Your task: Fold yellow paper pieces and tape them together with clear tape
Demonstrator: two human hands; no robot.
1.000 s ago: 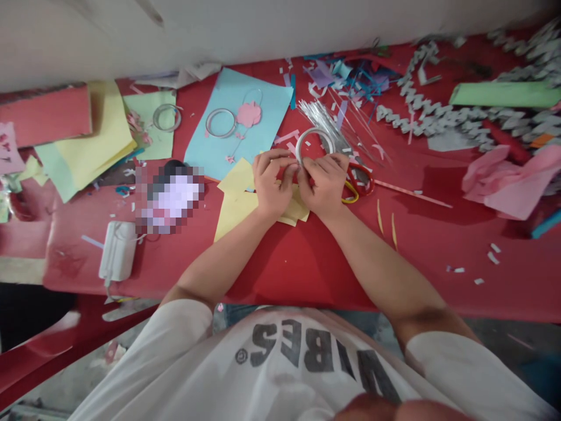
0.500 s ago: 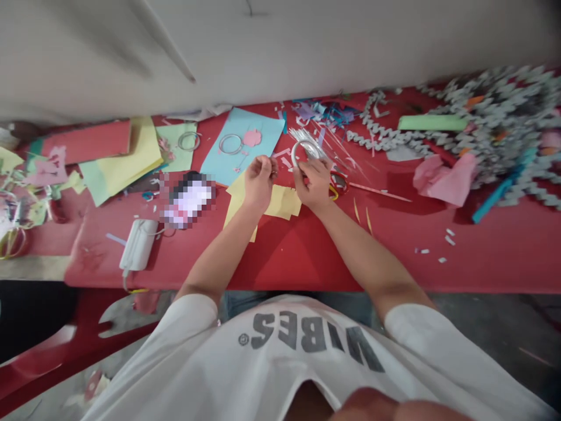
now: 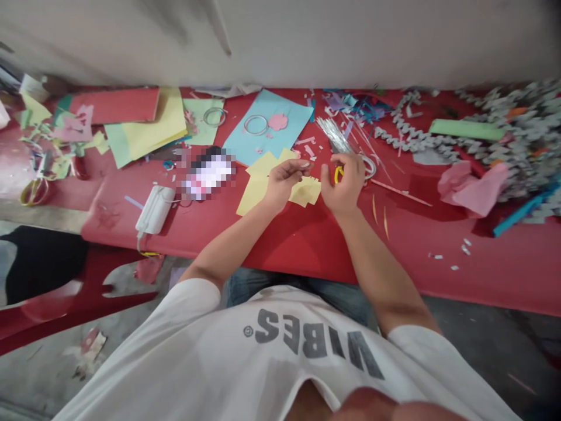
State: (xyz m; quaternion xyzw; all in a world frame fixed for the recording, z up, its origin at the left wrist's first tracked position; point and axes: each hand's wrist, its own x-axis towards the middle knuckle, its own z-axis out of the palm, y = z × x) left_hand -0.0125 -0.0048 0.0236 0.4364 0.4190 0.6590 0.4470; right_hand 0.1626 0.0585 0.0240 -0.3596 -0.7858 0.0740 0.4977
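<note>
Left hand (image 3: 283,181) above the yellow paper (image 3: 258,180), thumb and fingertips drawn together on what appears to be a pale scrap (image 3: 305,165), too small to identify. Right hand (image 3: 345,186) just beside it, across a narrow gap: thumb and fingers apart, curved toward the left hand, with nothing visibly held. The yellow paper lies beneath the left hand in overlapping pieces, the larger part spreading to that hand's left, the notched end reaching into the space between the 2 hands. Scissors (image 3: 338,174) show a yellow handle between the right thumb and fingers; whether the hand touches them cannot be told. A white ring (image 3: 374,168), partly hidden, lies just right of the right hand. Beyond the left hand is a blue sheet (image 3: 245,140) bearing 1 wire ring (image 3: 246,126) and 1 pink flower (image 3: 277,121); beyond the right hand, a bundle of silver wires (image 3: 332,134). For sound handling, judged from posture: the pinch should be light and near the scrap's edge, so that it does not crease; the right hand is well placed to steady the opposite edge. Likely hazards: the scrap clinging to a finger or dropping among the clippings (image 3: 309,151), and the right fingers catching the scissors.
</note>
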